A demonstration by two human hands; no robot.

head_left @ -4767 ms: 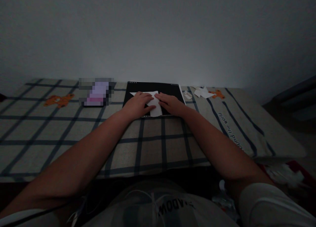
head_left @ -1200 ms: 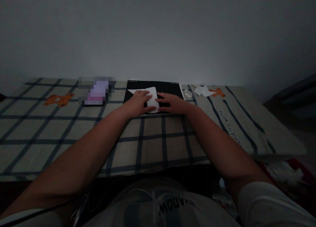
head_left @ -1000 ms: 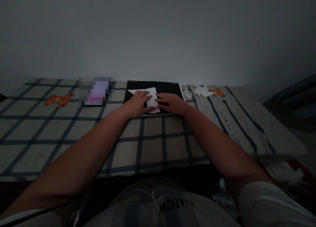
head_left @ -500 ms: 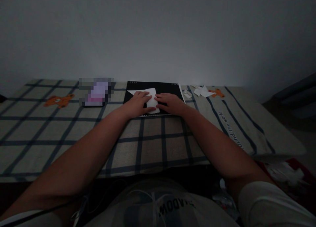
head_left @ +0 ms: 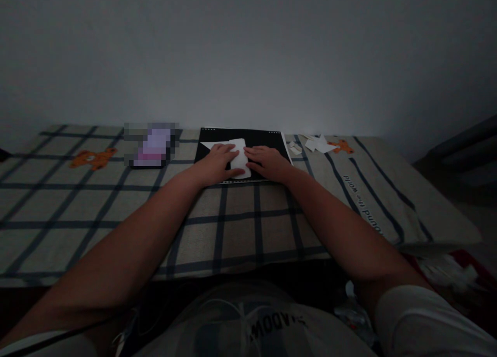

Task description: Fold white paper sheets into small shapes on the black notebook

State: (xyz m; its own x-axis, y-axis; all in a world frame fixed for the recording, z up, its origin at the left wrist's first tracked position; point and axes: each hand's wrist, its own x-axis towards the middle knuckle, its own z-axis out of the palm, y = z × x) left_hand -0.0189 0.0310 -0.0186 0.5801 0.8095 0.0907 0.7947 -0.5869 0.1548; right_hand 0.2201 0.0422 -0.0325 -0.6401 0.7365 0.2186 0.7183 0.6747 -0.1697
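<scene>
A folded white paper (head_left: 239,159) lies on a black board (head_left: 264,138) at the far side of a checked bedcover (head_left: 116,207). My left hand (head_left: 216,163) rests flat on the paper's left part, fingers stretched out and pressing it down. My right hand (head_left: 267,162) lies flat beside it on the board, its fingertips touching the paper's right edge. Neither hand grips the paper. A white point of the paper shows left of my left hand.
A blurred-out flat object (head_left: 151,144) lies left of the board. Small white paper scraps (head_left: 315,144) lie right of it, near an orange bear print (head_left: 340,147). A plain wall rises behind. The bed's edge drops off at the right.
The paper's lower flap, which reached past the board's near edge 4.8 s ago, is now folded up shorter. Over the last second both hands have stayed almost still on it.
</scene>
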